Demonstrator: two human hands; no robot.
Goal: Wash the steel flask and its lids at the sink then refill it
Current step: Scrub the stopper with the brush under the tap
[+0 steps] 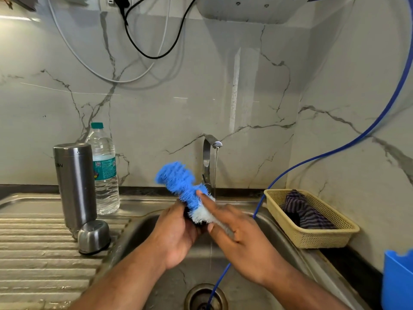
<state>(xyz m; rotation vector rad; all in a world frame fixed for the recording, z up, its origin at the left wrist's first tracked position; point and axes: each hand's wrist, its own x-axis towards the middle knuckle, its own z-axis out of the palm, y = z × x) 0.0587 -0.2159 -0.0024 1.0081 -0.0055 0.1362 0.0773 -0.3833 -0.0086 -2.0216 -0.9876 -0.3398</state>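
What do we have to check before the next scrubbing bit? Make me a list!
1. Water on: ok. A thin stream falls from the tap.
2. Brush held firmly: ok. The right hand grips the brush by its handle.
3. Piece to scrub in hand: ok. The left hand holds a dark piece against the bristles. Which part it is: cannot tell.
4. Steel flask safe: ok. It stands on the drainboard.
5. Steel lid within reach: ok. It sits by the flask's foot.
6. Soap on the brush: cannot tell.
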